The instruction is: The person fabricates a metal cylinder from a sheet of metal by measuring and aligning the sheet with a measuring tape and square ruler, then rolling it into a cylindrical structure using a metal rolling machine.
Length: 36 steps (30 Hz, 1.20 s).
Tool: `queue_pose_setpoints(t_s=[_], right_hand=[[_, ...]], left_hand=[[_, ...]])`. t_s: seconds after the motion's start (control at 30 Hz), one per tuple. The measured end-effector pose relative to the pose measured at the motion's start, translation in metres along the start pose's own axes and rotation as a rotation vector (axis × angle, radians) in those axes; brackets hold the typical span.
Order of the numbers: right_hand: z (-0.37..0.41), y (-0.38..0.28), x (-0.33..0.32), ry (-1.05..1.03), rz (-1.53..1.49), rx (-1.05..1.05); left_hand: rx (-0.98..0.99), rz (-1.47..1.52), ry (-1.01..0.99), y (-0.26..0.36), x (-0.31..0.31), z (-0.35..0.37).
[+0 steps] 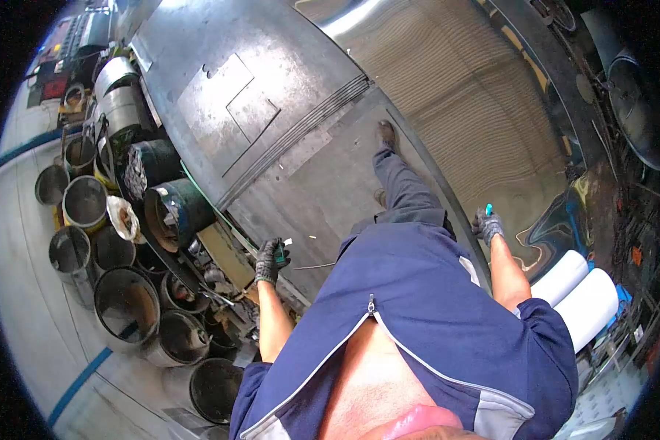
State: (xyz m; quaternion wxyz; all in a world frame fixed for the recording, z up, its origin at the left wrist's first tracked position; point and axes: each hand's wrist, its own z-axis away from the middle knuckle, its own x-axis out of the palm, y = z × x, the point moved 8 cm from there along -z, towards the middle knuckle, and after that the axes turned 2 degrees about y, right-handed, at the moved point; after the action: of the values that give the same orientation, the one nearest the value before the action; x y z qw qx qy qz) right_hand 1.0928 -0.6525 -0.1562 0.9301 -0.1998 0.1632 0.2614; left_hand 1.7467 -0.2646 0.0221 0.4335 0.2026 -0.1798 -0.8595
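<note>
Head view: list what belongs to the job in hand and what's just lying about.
Likely the job: green item in the left hand; teal item in the right hand; perhaps the glossy sheet.
Apparently lying about: drums; white rolls.

"Where does this view look from?"
"The wearer's head, facing forward and steeply down, with the navy jacket (418, 271) close below."
"How far does it reach?"
"Wide, round-edged: left hand (269, 261) and right hand (487, 226) at middle distance, a boot (386, 137) beyond, metal drums (127, 304) off to the left."

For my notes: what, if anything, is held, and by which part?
Left hand: small green object, part unclear; right hand: small teal object, by covered end.
</note>
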Motion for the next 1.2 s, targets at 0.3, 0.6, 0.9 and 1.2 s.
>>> queue_pose_setpoints(t_s=[0.3,0.6,0.9,1.2], right_hand=[[-0.017,-0.174,0.113,-0.102,0.242,-0.223],[0.084,-0.507,0.193,-0.183,-0.013,-0.609],[0.198,-0.522,0.239,0.04,-0.098,-0.905],[0.248,-0.412,0.204,0.479,-0.391,-0.767]], left_hand=[[0.052,0.07,-0.07,0.142,0.094,-0.029],[0.214,-0.076,-0.086,0.28,0.138,-0.084],[0.324,-0.312,-0.614,0.426,0.315,-0.055],[0.037,-0.607,-1.203,0.364,0.43,-0.064]])
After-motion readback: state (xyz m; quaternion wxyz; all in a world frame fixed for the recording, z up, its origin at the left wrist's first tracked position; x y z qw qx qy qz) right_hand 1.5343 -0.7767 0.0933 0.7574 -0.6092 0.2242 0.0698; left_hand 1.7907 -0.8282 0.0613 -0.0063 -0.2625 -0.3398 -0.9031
